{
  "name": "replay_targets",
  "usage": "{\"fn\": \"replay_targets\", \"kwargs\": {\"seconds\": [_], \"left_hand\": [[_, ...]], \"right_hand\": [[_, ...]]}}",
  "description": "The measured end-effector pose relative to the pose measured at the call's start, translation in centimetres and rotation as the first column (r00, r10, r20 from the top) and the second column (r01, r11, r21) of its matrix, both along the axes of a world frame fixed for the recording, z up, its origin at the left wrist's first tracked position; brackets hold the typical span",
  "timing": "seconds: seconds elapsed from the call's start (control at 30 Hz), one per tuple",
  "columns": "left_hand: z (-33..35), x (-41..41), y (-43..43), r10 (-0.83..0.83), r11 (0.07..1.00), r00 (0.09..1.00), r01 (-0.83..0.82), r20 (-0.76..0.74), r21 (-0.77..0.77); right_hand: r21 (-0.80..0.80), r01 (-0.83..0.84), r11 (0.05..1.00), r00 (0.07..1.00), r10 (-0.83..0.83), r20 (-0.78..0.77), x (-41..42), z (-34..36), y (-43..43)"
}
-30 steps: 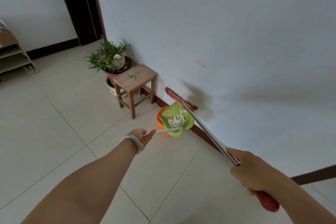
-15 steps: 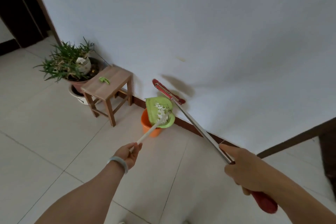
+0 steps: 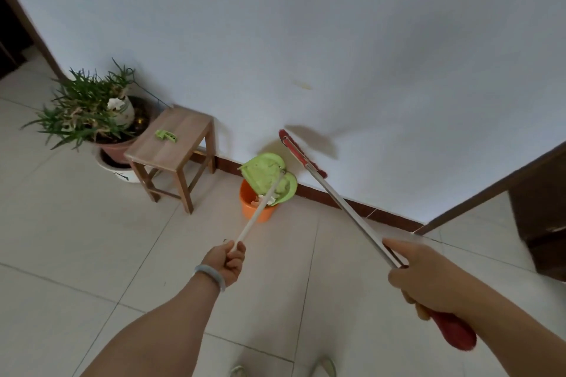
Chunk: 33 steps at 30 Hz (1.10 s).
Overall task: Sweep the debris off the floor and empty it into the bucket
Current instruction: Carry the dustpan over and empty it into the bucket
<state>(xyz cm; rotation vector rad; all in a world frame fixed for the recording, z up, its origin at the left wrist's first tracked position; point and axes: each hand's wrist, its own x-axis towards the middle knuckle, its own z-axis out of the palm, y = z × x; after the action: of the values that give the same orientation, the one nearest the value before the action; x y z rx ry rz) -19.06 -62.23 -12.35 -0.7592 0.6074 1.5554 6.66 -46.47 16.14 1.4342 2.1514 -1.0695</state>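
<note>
The dustpan (image 3: 265,176), tilted over the orange bucket (image 3: 255,213) with debris (image 3: 264,199) at its lower edge, is gripped by its handle in the left hand (image 3: 228,260); the broom (image 3: 343,205) is gripped by the right hand (image 3: 425,281).

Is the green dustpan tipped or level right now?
Tipped. The dustpan slants steeply over the orange bucket, with white debris gathered at its low edge, right at the bucket's mouth.

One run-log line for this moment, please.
step: emptying | left hand: grips handle of dustpan, tipped over bucket | right hand: grips broom, head raised near wall | debris: at dustpan's lip
</note>
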Motion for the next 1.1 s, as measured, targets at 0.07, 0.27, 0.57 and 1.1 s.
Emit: {"fn": "replay_targets", "kwargs": {"seconds": [0.07,0.27,0.57,1.1], "left_hand": [[-0.1,-0.1,-1.1,-0.007,1.000,1.000,0.007,0.015,0.021],[-0.3,-0.2,-3.8,-0.033,0.999,0.999,0.033,0.024,0.022],[-0.6,-0.5,-5.2,0.002,0.999,0.999,-0.004,0.052,0.041],[1.1,-0.7,-4.3,-0.034,0.976,0.997,0.019,0.066,0.218]], "right_hand": [[-0.020,0.026,0.999,1.000,-0.026,-0.008,-0.4,-0.4,0.0],[-0.106,0.071,0.992,0.997,-0.071,-0.003,-2.6,-2.4,-0.7],[-0.158,0.157,0.975,0.987,-0.162,-0.021,-3.6,-3.4,-0.7],[-0.243,0.248,0.938,0.956,-0.277,-0.092,-2.9,-2.8,-0.2]]}}
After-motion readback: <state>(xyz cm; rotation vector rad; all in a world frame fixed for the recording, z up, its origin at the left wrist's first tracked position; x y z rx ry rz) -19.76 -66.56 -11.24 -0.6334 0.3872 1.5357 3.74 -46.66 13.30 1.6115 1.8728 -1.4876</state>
